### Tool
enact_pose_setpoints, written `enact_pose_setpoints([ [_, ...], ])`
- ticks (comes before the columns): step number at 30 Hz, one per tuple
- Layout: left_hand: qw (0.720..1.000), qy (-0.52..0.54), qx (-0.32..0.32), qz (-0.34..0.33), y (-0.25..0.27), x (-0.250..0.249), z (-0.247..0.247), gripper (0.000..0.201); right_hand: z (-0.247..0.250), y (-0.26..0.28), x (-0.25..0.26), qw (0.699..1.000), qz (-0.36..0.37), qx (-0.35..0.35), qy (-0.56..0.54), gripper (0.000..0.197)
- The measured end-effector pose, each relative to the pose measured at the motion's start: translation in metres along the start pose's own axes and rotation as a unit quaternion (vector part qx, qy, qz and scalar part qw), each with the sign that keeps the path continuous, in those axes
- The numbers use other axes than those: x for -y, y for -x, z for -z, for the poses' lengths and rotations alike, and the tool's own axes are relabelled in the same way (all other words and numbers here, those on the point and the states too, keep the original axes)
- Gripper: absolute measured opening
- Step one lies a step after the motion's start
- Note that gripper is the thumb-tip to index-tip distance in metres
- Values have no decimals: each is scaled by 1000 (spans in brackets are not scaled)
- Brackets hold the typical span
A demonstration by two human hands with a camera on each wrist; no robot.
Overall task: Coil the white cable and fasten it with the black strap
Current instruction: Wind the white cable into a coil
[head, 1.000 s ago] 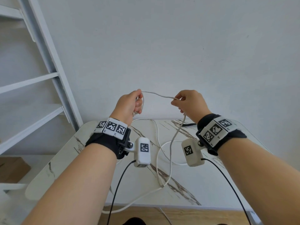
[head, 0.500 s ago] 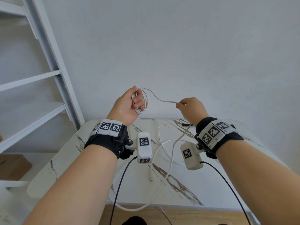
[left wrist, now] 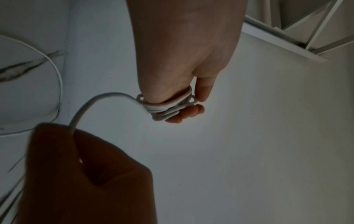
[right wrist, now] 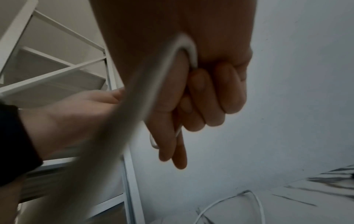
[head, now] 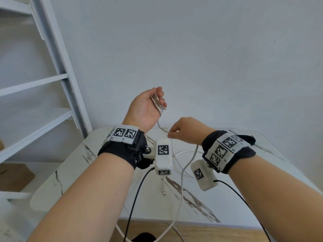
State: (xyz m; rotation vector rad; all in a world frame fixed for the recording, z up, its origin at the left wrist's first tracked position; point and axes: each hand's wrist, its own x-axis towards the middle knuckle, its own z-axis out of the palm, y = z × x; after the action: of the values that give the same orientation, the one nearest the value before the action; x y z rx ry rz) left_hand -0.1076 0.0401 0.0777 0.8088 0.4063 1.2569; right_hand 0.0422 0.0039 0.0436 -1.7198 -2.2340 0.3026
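My left hand (head: 145,109) is raised in front of the wall, palm turned toward me. Several turns of the white cable (head: 158,104) are wound round its fingers; the left wrist view shows that coil (left wrist: 168,109) across the fingers, beside the thumb. A strand runs down from the coil to my right hand (head: 183,131), which pinches it between thumb and forefinger just below the left wrist. The loose cable hangs to the table, over its front edge, and its plug end (head: 164,191) lies on the marble. In the right wrist view my right hand's fingers (right wrist: 201,103) curl round the cable. I cannot pick out the black strap.
The white marble table (head: 108,203) lies under both forearms, with loops of slack cable (head: 185,152) on it. A white ladder shelf (head: 57,67) stands at the left against the wall, with a cardboard box (head: 14,177) low beside it. Black sensor wires hang from both wrists.
My left hand has risen and turned its palm toward me. My right hand has dropped from beside it to below it, carrying the cable down. The plug end has slid nearer along the table.
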Motion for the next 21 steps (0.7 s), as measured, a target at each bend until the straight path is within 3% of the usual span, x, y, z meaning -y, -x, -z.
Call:
enact_pose_setpoints([
  [4, 995, -72, -52, -32, -2, 3, 3, 15, 1, 2, 10, 999, 44, 11, 7, 17],
  [6, 980, -182, -62, -51, -1, 5, 3, 18, 3, 3, 13, 998, 64, 7, 17, 15],
  [9, 917, -377, -89, -89, 1, 8, 2, 13, 6, 4, 16, 997, 76, -10, 13, 14],
  [14, 799, -578, -101, -132, -2, 6, 7, 20, 15, 9, 17, 997, 63, -37, -13, 13],
  [21, 732, -664, -110, -106, -4, 8, 23, 10, 28, 8, 4, 986, 42, -137, -88, 10],
])
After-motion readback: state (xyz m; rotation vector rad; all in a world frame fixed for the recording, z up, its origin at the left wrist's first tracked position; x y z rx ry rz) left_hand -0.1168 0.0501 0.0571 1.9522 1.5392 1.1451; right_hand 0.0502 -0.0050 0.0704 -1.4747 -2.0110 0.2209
